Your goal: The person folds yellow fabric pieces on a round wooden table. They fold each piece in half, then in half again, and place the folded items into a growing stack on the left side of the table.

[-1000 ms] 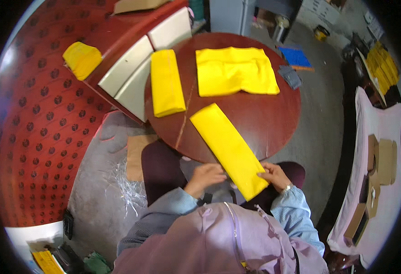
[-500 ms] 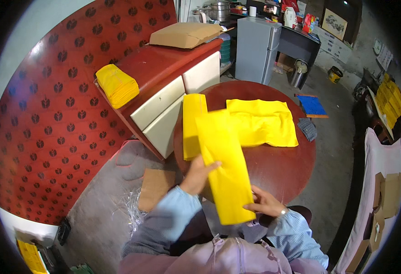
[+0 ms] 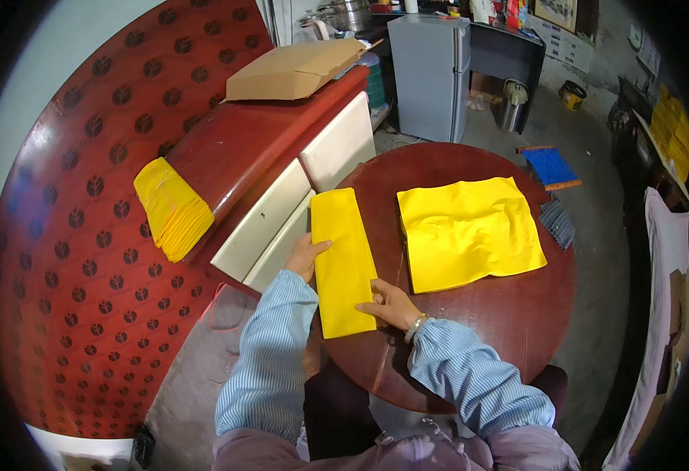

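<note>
A long folded yellow cloth [image 3: 342, 271] lies on the left side of a round red-brown table [image 3: 478, 314], its near end by the table's front edge. Its left edge is pinched by my left hand [image 3: 307, 255], thumb on top. On the opposite edge, lower down, the fingers of my right hand [image 3: 395, 304] grip it. Whether more folded pieces lie beneath it is hard to see. To the right, a wider flat stack of yellow cloth [image 3: 474, 231] with a wrinkled top rests apart from both hands.
A bundle of folded yellow cloths [image 3: 173, 210] sits on the near end of a red cabinet [image 3: 227, 153], with a cardboard box [image 3: 293, 72] farther back. Behind the table stand a grey refrigerator [image 3: 427, 78] and a metal flask [image 3: 513, 106]. A blue-topped stool [image 3: 550, 166] is at the right.
Both hands have moved forward and brought the folded yellow cloth from above my lap down onto the table's left side, where another folded piece lay. My view has shifted slightly.
</note>
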The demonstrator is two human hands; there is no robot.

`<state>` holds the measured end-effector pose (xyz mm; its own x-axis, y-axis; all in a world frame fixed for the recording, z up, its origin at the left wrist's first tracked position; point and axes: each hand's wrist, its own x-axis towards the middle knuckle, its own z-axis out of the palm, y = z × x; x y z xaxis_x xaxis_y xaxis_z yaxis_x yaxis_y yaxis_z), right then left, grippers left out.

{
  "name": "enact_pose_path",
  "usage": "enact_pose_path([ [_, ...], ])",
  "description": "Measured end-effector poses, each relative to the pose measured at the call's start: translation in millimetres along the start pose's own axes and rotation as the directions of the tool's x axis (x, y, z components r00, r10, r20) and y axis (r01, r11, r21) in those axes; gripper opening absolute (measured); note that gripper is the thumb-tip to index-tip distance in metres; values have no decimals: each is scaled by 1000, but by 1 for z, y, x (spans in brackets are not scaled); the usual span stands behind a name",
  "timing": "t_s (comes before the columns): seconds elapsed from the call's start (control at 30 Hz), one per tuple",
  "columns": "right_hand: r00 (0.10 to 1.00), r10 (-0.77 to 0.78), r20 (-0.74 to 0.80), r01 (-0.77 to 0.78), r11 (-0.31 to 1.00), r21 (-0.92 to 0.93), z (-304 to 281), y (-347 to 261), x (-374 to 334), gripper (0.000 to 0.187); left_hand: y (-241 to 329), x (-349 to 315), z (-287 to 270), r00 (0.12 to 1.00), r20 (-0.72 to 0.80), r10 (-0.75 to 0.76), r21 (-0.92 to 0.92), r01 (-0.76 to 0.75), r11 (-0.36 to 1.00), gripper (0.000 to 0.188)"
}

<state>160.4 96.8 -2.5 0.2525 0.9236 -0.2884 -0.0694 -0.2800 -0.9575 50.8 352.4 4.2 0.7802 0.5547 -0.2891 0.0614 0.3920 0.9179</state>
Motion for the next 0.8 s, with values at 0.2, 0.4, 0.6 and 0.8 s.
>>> enact_pose_path([
  [0.2, 981, -113, -161, 113, 994, -6, 9, 22, -2, 36, -10, 2, -4, 993, -119, -18, -54, 12, 998, 47],
  [0.4, 984, 7, -177, 49, 950, 309, 12, 7, -18, 36, -6, 6, 0, 984, -171, -42, -28, 38, 999, 47],
  [0.6, 965, -45, -257, 95, 978, 187, 13, 13, -51, 42, -3, 1, 8, 972, -231, -38, 65, 54, 996, 49],
  [0.8, 948, -16, -318, 67, 987, 149, 18, 16, -59, 40, 5, -17, 21, 951, -309, 29, 69, -9, 998, 55],
])
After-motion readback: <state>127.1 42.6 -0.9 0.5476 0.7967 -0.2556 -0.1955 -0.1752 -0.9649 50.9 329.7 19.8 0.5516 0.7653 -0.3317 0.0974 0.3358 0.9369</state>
